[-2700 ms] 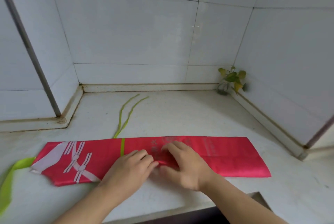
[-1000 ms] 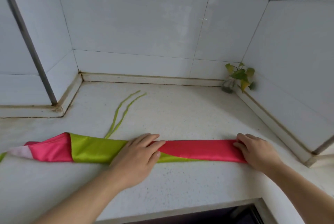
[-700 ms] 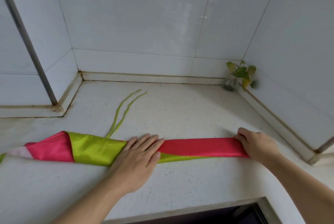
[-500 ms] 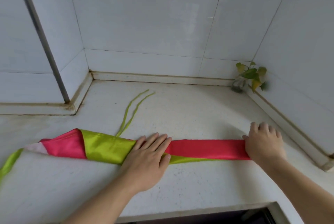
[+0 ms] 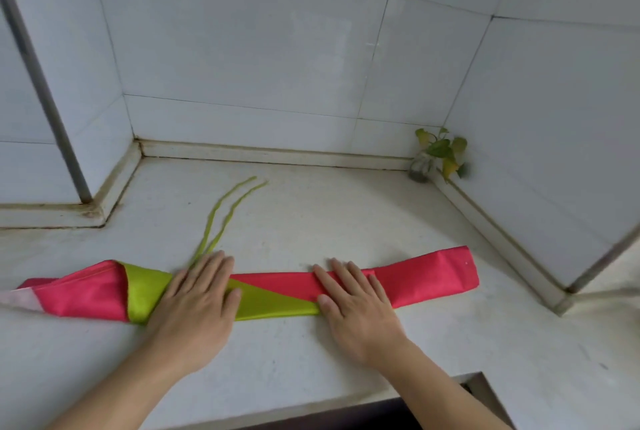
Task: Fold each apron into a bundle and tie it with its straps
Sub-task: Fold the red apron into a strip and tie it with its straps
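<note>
Both hands lie flat, fingers straight and together, pressing the long red-and-lime satin apron strip (image 5: pixel 426 273) against the white speckled tabletop (image 5: pixel 346 214). The left hand (image 5: pixel 197 298) covers the lime section; the right hand (image 5: pixel 356 301), at the strip's right end half a second ago, now presses near the middle. Judgement: the lengthwise fold is being smoothed; rolling and tying remain. The near tabletop edge is close behind the wrists. Beyond, the thin lime straps (image 5: pixel 221 218) trail toward open surface; a small potted plant (image 5: pixel 438 155) occupies the far right corner.
</note>
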Available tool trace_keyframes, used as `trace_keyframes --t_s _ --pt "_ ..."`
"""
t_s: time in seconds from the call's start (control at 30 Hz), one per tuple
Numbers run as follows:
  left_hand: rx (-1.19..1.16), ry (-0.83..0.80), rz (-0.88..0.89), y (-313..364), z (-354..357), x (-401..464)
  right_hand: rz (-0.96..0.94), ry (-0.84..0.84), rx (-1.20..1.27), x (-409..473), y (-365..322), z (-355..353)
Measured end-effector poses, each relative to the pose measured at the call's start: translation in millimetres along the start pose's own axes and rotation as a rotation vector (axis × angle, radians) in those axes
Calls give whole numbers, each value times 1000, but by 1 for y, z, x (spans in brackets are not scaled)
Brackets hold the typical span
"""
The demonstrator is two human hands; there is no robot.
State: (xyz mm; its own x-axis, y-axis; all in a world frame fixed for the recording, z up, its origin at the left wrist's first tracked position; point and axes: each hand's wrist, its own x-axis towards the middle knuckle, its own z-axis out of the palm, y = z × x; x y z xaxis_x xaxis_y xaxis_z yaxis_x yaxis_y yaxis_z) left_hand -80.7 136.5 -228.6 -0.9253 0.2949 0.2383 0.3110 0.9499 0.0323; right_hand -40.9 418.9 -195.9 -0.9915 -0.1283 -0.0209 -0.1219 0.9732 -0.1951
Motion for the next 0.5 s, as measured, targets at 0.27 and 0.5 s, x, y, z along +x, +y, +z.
trace_keyframes --t_s 0.27,0.5 --pt "-18 -147 -430 -61 -20 -36 157 -54 -159 -9 77 -23" --pt "-41 -195 -477 -58 -28 -37 285 -105 -158 -14 122 -40"
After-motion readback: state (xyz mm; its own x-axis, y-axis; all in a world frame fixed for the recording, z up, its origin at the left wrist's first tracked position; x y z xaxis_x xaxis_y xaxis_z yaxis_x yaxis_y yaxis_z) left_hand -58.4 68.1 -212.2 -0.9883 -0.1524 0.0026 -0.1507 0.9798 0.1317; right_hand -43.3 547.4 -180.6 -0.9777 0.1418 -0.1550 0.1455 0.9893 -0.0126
